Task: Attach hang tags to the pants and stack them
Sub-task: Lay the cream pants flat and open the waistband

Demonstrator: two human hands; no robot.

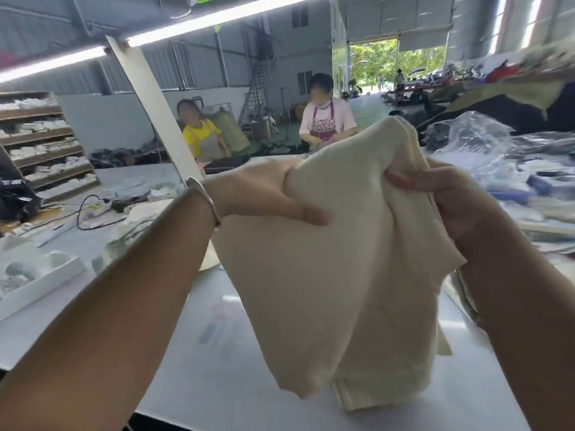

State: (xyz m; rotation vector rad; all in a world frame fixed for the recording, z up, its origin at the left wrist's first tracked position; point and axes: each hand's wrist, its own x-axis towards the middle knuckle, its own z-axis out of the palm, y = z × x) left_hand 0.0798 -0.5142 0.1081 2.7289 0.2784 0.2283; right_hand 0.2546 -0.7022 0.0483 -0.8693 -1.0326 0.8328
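Still early, by the look: cream, soft woven-cloth pants (326,259) held up above the near edge of the glossy white worktop (217,353), bunched and draping in limp folds, no hang tag visible. Pinched at the top by left hand (264,194), thumb pressed flat on the cloth; clenched around a gathered fold by right hand (448,197). Tagging and stacking seemingly ahead. Crinkled clear plastic bag (466,132) towards the far right edge.
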